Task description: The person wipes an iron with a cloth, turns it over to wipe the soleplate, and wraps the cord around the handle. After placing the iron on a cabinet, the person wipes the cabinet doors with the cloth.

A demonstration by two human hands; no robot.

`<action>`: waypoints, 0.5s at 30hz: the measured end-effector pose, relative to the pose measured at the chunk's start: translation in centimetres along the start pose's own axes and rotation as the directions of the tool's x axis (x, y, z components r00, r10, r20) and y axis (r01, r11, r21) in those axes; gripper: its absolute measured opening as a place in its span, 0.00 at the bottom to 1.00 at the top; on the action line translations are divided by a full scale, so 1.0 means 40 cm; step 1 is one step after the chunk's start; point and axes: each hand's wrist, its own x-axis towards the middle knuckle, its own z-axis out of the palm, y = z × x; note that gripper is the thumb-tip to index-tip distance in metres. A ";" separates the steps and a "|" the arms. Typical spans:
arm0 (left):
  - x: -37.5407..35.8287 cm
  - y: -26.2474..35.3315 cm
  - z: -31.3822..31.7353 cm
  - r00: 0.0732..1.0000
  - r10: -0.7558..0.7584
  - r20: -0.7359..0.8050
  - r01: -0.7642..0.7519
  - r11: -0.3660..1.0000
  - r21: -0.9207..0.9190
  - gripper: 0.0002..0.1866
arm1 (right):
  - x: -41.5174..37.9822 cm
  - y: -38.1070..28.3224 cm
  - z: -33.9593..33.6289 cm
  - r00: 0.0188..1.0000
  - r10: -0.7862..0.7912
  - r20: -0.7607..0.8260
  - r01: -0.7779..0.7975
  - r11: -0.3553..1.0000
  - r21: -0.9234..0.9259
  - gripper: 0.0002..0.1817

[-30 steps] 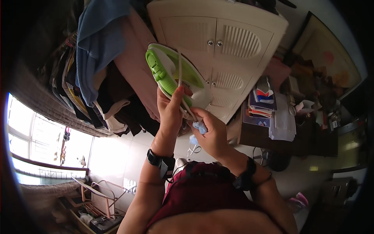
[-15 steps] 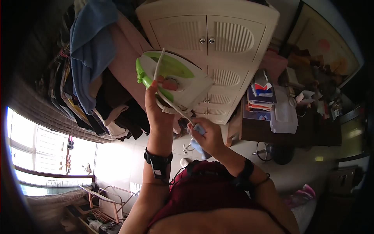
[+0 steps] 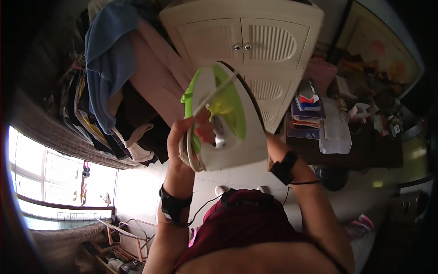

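A green and white clothes iron (image 3: pixel 228 118) is held up in front of the cabinet, tilted on its side with its tip toward the top. My left hand (image 3: pixel 187 134) wraps round the iron's handle, its fingers showing through the handle gap. A white cord (image 3: pixel 183 148) is looped around the iron's rear and runs blurred across its side. Behind the iron's sole, at the right, my right hand is hidden; only the wrist and forearm show. Whether it touches the iron cannot be seen.
A cream cabinet (image 3: pixel 205 41) with ribbed doors stands ahead. Clothes (image 3: pixel 107 68) hang at the left. At the right, a dark desk (image 3: pixel 365 150) bears books (image 3: pixel 308 109) and papers. A folding chair (image 3: pixel 132 235) is at the lower left, a dark round stool (image 3: pixel 333 178) at the lower right.
The iron has moved right and closer, and turned more upright. My right hand has gone from the cord in front to behind the iron. The light blue cloth near it is out of sight.
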 end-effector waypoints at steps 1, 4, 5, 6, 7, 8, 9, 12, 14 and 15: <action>-0.011 -0.002 0.019 0.996 0.055 -0.072 -0.040 0.980 0.193 0.17 | 0.009 -0.006 -0.053 0.991 0.099 0.087 -0.102 0.994 0.030 0.15; -0.043 0.016 0.044 0.991 0.007 -0.137 0.065 0.855 0.515 0.21 | 0.037 -0.035 -0.174 0.985 -0.089 0.151 0.129 0.950 -0.283 0.14; -0.050 0.022 0.046 0.987 -0.006 -0.158 0.097 0.813 0.574 0.21 | 0.052 -0.077 -0.207 0.980 -0.081 0.183 0.146 0.914 -0.379 0.13; -0.056 0.029 0.048 0.984 -0.018 -0.180 0.129 0.765 0.631 0.21 | 0.066 -0.095 -0.229 0.975 -0.071 0.213 0.166 0.867 -0.471 0.12; -0.060 0.037 0.051 0.979 -0.029 -0.201 0.161 0.712 0.683 0.22 | 0.080 -0.090 -0.241 0.971 -0.114 0.212 0.210 0.834 -0.510 0.11; -0.067 0.044 0.059 0.975 -0.070 -0.210 0.203 0.658 0.725 0.22 | 0.096 -0.087 -0.253 0.964 -0.158 0.212 0.251 0.798 -0.548 0.11; -0.074 0.051 0.072 0.969 -0.111 -0.223 0.244 0.597 0.764 0.23 | 0.112 -0.091 -0.266 0.957 -0.200 0.212 0.288 0.758 -0.585 0.10; -0.087 0.059 0.082 0.940 -0.251 -0.233 0.330 0.481 0.812 0.27 | 0.151 -0.101 -0.303 0.943 -0.304 0.136 0.331 0.801 -0.499 0.10; -0.094 0.057 0.096 0.906 -0.324 -0.273 0.393 0.404 0.826 0.29 | 0.181 -0.106 -0.308 0.950 -0.284 0.129 0.308 0.788 -0.533 0.10; -0.090 0.045 0.126 0.879 -0.300 -0.372 0.462 0.335 0.821 0.30 | 0.191 -0.122 -0.316 0.938 -0.331 0.104 0.335 0.787 -0.518 0.10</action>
